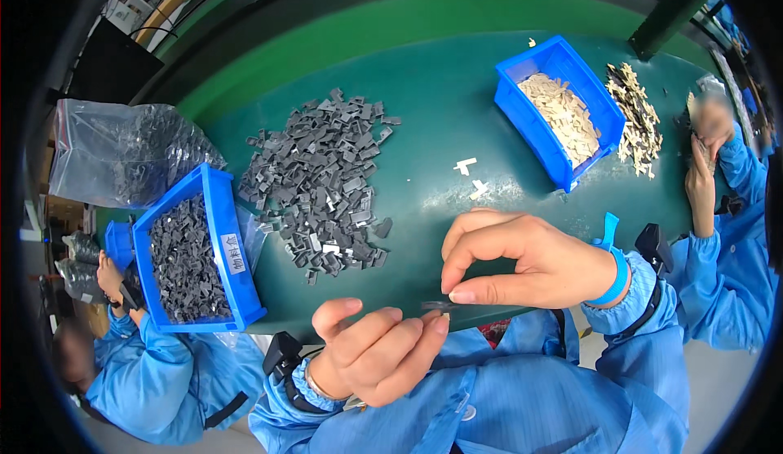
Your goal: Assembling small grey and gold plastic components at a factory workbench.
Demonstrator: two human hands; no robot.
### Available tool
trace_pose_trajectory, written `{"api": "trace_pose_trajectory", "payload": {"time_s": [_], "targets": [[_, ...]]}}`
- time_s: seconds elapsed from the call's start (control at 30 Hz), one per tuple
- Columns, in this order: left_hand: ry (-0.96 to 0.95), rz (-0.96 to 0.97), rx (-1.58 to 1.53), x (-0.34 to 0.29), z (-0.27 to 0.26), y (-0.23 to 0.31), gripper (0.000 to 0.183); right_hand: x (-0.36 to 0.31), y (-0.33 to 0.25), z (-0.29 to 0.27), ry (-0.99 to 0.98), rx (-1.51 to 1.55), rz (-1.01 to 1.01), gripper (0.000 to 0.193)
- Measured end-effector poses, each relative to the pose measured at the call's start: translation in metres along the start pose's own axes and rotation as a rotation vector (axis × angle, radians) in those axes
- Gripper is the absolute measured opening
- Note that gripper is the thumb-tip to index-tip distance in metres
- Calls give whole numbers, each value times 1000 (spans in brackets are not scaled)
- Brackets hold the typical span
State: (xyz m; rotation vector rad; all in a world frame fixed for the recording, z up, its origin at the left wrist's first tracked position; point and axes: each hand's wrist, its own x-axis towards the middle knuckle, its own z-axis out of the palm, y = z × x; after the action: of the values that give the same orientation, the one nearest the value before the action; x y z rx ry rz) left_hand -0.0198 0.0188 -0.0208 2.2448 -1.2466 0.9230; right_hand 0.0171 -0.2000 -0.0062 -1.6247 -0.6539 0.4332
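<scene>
The green tabletop [432, 128] ends close to the hands, which seem to work over its near edge; a fumbled piece could therefore miss it altogether. The dark heap [326, 185] lies loose and unwalled, so a sweep of the left forearm could scatter it. The clear bag [106, 152] leans just behind the left bin [247, 295]; if it slumped, it might tip over the dark parts inside. The right bin [522, 128] holds pale parts, with the mixed heap [634, 124] just beside it, pale and dark together, so a hurried grab there could bring up the wrong kind. The right hand [451, 292] is narrow, thumb and forefinger nearly meeting; the left hand [437, 318] is curled, thumb tip close to a fingertip. Two pale pieces [465, 166] lie apart on the tabletop, easily brushed away. The dark sliver [436, 305] is between the two sets of fingertips. It is blurred, and I cannot tell which hand grips it; being so slight, it could slip if either pinch loosens early.
</scene>
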Motion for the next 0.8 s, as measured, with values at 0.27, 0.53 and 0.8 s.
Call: {"api": "trace_pose_trajectory", "payload": {"time_s": [0.27, 0.53, 0.8], "targets": [[-48, 22, -14, -8, -1, -1, 31, 3, 7, 9, -93, 17, 23, 13], [-238, -348, 128, -2, 16, -26, 40, 4, 31, 20, 441, -117, 28, 8], [-332, -472, 255, 0, 43, -36, 19, 5, 44, 17, 557, -137, -58, 11]]}}
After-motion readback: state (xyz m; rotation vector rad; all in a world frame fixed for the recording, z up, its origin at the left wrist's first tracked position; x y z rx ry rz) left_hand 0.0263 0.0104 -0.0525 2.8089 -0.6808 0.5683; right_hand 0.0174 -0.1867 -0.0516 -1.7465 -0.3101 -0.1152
